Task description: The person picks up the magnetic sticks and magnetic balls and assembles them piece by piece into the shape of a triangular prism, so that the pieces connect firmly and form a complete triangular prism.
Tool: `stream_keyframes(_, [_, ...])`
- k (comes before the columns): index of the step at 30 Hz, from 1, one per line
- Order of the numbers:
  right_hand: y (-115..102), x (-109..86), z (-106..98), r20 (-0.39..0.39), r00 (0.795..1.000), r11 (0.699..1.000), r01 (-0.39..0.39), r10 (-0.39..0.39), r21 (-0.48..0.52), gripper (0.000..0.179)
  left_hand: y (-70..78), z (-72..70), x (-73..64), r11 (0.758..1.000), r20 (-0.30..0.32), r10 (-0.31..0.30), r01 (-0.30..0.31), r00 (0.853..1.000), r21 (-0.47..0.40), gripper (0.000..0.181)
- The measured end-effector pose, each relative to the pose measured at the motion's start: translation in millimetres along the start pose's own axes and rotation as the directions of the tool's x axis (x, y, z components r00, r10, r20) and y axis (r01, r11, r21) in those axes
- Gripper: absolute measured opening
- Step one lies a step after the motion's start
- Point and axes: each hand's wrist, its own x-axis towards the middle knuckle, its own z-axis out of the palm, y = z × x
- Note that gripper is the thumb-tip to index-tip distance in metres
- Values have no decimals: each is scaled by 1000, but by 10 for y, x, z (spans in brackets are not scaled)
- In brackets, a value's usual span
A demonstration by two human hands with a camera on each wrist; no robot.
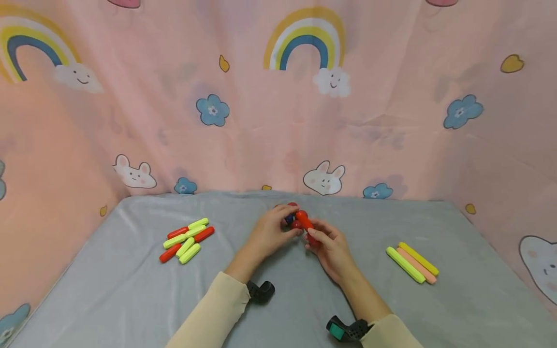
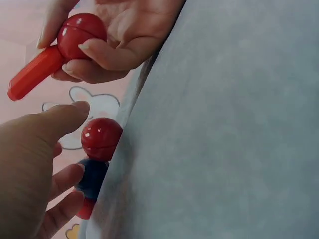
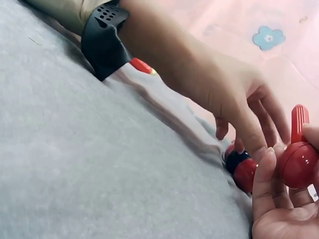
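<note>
My right hand (image 1: 331, 246) pinches a shiny red ball (image 2: 82, 36) with a ridged orange-red rod (image 1: 304, 220) joined to it. In the left wrist view that rod points away from the right palm, toward the lower left. Beside it my left hand (image 1: 271, 231) reaches over a short cluster on the cloth, its fingertips right at a dark blue ball (image 2: 92, 178) and its thumb spread apart. Another red ball (image 2: 101, 139) adjoins the blue one, with a further red piece (image 2: 85, 208) at the blue ball's other side. The left fingers partly hide this cluster in the head view.
Several short yellow-green and red rods (image 1: 187, 240) lie in a loose pile at left. Three longer rods (image 1: 412, 263), yellow-green, peach and yellow, lie side by side at right. Grey cloth (image 1: 130, 299) covers the table; a pink patterned curtain (image 1: 243, 145) hangs behind.
</note>
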Motion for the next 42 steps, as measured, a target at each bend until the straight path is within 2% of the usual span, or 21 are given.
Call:
stream_keyframes(4, [-15, -15, -24, 9, 1000, 1000, -11, 11, 15, 24, 11, 49, -51, 999, 24, 1, -2, 1000, 46, 41])
stream_keyframes(11, [-30, -11, -58, 36, 999, 999, -16, 15, 33, 25, -37, 92, -64, 999, 50, -42, 42, 998, -7, 33])
stream_keyframes(13, [-30, -13, -69, 44, 999, 999, -20, 19, 37, 25, -58, 92, -65, 996, 50, -58, 61, 997, -66, 33])
stream_keyframes(15, [-24, -7, -76, 50, 999, 999, -20, 19, 36, 26, -81, 91, -68, 978, 34, -97, 101, 995, -182, 33])
stream_keyframes(16, [-22, -7, -80, 49, 999, 999, -21, 19, 37, 26, -91, 92, -70, 957, 28, -121, 124, 992, -263, 33])
stream_keyframes(17, [-20, -9, -82, 47, 999, 999, -19, 17, 36, 26, -100, 92, -72, 926, 25, -148, 147, 989, -349, 34])
stream_keyframes(20, [-12, -14, -87, 38, 999, 999, -22, 21, 26, 26, -113, 90, -73, 781, 27, -241, 211, 970, -588, 35])
stream_keyframes(22, [-11, -18, -88, 35, 999, 1000, -23, 22, 17, 25, -111, 75, -66, 688, 37, -297, 241, 954, -685, 36])
stream_keyframes(24, [-15, -19, -85, 41, 999, 1000, -25, 25, 10, 25, -115, 65, -55, 615, 35, -345, 254, 938, -746, 36])
stream_keyframes(26, [-14, -14, -80, 44, 999, 1000, -22, 21, 1, 24, -111, 50, -42, 558, 27, -378, 251, 925, -791, 36])
stream_keyframes(30, [0, -17, -81, 40, 999, 1000, -28, 29, -12, 23, -89, 41, -29, 461, 26, -394, 222, 919, -859, 36])
stream_keyframes(32, [11, -26, -82, 27, 999, 999, -34, 35, -22, 23, -78, 44, -32, 432, 34, -389, 215, 921, -876, 36])
stream_keyframes(36, [26, -35, -86, 6, 999, 999, -38, 39, -32, 20, -69, 51, -38, 410, 47, -383, 216, 922, -886, 37])
stream_keyframes(42, [11, 2, -72, 25, 999, 998, -22, 24, -51, 21, -59, 9, -20, 431, 43, -376, 216, 925, -876, 37])
